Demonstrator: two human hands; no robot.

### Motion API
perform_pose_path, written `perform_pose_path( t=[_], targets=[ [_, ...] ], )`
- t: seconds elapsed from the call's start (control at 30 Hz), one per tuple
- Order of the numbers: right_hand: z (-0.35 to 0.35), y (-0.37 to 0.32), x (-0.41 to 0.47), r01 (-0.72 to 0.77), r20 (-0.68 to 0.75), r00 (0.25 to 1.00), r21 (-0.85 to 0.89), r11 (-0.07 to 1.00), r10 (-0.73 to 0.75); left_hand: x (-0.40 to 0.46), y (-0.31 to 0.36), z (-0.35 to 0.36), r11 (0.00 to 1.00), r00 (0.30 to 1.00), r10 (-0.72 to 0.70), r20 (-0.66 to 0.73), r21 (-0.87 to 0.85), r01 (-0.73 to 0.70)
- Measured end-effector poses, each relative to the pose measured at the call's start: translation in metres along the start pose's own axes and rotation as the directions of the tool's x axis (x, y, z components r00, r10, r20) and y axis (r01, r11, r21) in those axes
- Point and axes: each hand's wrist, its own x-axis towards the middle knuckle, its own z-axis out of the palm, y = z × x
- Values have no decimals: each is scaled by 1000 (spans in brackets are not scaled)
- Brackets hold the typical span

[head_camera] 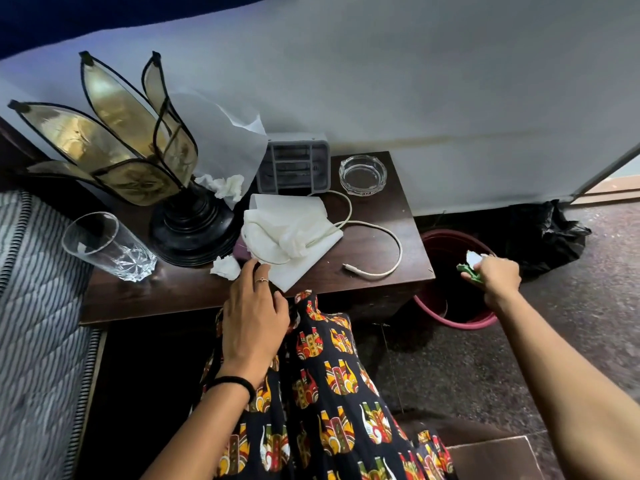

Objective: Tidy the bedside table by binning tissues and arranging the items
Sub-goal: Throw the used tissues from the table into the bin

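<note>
My right hand (498, 278) grips a green and white scrap (470, 266) over the maroon bin (460, 320) right of the dark bedside table (381, 282). My left hand (254, 306) rests at the table's front edge, fingers relaxed, fingertips touching a flat white tissue sheet (294, 271). A crumpled tissue (225, 267) lies just left of those fingers. Another crumpled tissue (227, 186) sits behind the lamp base. A bunched tissue (294, 242) lies on the sheet.
A petal-shaded lamp (131, 157) on a black base stands at the left, a glass tumbler (107, 245) beside it. A grey device (294, 164), a glass ashtray (362, 174) and a white cable (384, 244) occupy the table. A black bag (547, 233) lies past the bin.
</note>
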Motion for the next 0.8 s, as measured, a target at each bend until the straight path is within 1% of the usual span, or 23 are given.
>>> perform_pose_path(
  t=[0.07,0.17,0.23,0.37,0.47,0.53,0.6,0.67,0.73,0.8],
  targets=[
    [-2,10,2,-131,7,991,72,989,131,0,-1,0,1000,1000,-23,-3,-20,23],
    [-4,14,3,-306,141,942,-13,952,305,2,0,0,998,999,-52,2,-47,52],
    [-4,13,4,-367,185,911,-39,930,367,3,1,0,997,998,-58,10,-55,58],
    [-4,7,9,-341,182,926,21,940,331,4,3,-1,996,998,-67,16,-55,68],
    [-3,1,8,-314,107,946,55,948,307,4,3,-1,996,998,-67,21,-51,68],
    [1,-3,7,-241,37,970,54,969,239,3,3,0,997,998,-63,31,-36,64],
    [9,-10,5,-127,-4,992,25,992,127,3,3,1,998,997,-57,57,4,57],
    [22,-21,-5,35,-23,999,-117,993,-38,3,3,3,998,994,-56,90,48,52],
    [38,-34,-22,246,15,968,-262,933,-251,3,4,4,996,991,-59,121,78,50],
    [58,-44,-46,454,142,890,-353,818,-433,2,4,4,994,988,-61,144,100,47]
  ],
)
